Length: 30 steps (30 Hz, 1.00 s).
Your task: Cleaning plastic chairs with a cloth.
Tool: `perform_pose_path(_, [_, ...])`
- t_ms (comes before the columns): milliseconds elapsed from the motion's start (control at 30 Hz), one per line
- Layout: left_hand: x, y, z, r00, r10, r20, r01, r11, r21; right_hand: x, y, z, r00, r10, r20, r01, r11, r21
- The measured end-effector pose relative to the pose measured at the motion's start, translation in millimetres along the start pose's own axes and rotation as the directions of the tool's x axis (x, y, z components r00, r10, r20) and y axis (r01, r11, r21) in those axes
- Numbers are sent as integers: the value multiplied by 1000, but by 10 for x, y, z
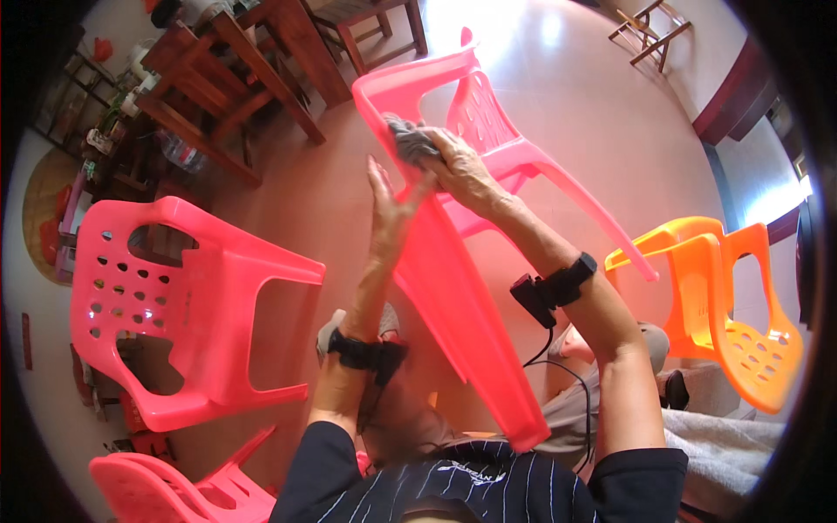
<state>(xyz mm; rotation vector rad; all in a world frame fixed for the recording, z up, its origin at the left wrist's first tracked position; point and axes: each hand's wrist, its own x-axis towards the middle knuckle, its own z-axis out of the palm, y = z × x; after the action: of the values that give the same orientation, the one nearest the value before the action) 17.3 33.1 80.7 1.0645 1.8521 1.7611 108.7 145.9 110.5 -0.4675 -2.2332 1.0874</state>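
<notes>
A pink plastic armchair [458, 281] lies tipped before me, one broad leg pointing toward my lap and its perforated backrest turned away. My right hand [461, 167] grips a bunched grey cloth [413, 140] against the upper edge of this chair. Just left of it, my left hand [392, 212] is raised beside the chair's side with fingers apart, slightly blurred. It holds nothing that shows; whether its palm touches the plastic, I cannot tell. Black straps with small devices circle both wrists or forearms.
Another pink chair [216, 307] is at the left, with more pink plastic seating [157, 487] at bottom left. An orange chair [713, 294] is at the right. Wooden chairs [216, 98] and a wooden table leg [307, 52] occupy the upper left; a small wooden stool [650, 33] is at upper right.
</notes>
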Motion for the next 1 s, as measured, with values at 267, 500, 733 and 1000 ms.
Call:
perform_pose_path(267, [-110, 147, -45, 995, -51, 86, 65, 983, -170, -125, 102, 320, 962, -242, 125, 270, 899, -344])
perform_pose_path(500, [-134, 51, -131, 995, 43, 93, -52, 993, 101, 985, 457, 700, 947, -316, 54, 296, 798, -525])
perform_pose_path(733, [-125, -32, -130, 998, 31, 51, -26, 995, -92, 1375, 378, 675, 985, -168, -27, 120, 798, -590])
perform_pose_path(1000, [-161, 37, -113, 999, 15, 50, -14, 1000, -21, 1333, 618, 75, 978, 91, -188, -194, 731, -654])
